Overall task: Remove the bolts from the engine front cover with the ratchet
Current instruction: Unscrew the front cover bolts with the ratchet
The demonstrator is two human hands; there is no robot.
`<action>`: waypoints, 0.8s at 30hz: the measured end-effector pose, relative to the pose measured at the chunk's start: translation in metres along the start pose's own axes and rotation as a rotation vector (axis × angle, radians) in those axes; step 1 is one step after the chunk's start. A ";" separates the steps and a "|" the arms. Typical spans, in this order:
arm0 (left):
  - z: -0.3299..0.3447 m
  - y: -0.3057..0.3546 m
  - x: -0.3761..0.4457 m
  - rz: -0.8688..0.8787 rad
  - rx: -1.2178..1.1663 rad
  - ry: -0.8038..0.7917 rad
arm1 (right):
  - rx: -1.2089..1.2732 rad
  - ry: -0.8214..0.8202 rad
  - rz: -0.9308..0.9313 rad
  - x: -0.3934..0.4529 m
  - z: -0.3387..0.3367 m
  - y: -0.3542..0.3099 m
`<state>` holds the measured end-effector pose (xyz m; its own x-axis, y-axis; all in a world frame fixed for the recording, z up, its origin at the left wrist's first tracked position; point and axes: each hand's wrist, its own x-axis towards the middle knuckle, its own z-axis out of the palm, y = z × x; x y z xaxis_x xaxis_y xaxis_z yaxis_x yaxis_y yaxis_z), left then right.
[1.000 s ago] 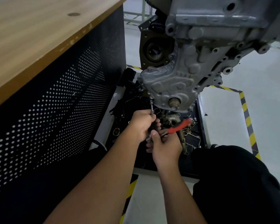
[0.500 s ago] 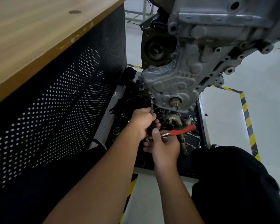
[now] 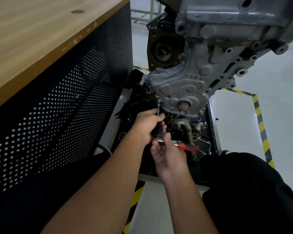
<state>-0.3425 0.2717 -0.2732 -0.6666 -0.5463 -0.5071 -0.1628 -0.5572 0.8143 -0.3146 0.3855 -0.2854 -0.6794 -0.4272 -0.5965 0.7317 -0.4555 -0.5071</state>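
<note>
1. At the far left we are crouching beside a wooden-topped workbench (image 3: 41,27) with a black perforated side panel (image 3: 66,102); neither is part of the job.

2. Our left hand (image 3: 146,124) is gripping the dark extension bar (image 3: 158,110), fingers curled round it and steadying it. The bar's long axis is running almost straight up from that fist to the bolt (image 3: 159,100) at the lower left corner of the engine front cover (image 3: 179,85). So the bolt is lying directly above the left fingers and just clear of them.

3. Our right hand (image 3: 169,157) is working the ratchet (image 3: 184,146) just below and right of the left fist. The thumb and fingers appear to be loosely curled about the ratchet head; blur is keeping us from telling exactly how they are closing. The red handle is sticking out to the right, roughly square to the bar.

4. We are judging that the coming swing depends on this right angle: the left hand, nearer the bolt, is keeping the bar lined up on the bolt head while the right sweeps the handle around that axis.

5. Under the cover a black parts tray (image 3: 211,125) is holding loose engine pieces, and yellow-black floor tape (image 3: 260,125) is bordering the stand on the right.
</note>
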 end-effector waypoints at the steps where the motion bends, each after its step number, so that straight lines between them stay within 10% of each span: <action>1: -0.003 0.002 0.000 -0.028 -0.030 -0.035 | 0.241 -0.042 0.150 -0.002 0.001 -0.004; 4: -0.008 0.003 -0.001 -0.050 -0.012 -0.081 | 0.244 -0.068 0.155 -0.001 -0.001 -0.001; 9: -0.001 -0.007 0.001 0.043 0.047 0.026 | -0.720 0.116 -0.521 0.002 -0.006 0.010; 17: -0.006 -0.009 -0.006 -0.165 -0.026 -0.077 | 0.331 0.071 0.140 0.001 -0.003 0.007; 24: -0.007 -0.014 0.001 -0.128 0.070 0.023 | -0.509 0.165 -0.436 0.005 -0.010 0.019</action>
<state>-0.3359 0.2746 -0.2866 -0.6207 -0.4881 -0.6136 -0.2960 -0.5789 0.7598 -0.3033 0.3823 -0.3039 -0.9299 -0.1451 -0.3380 0.3554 -0.1181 -0.9272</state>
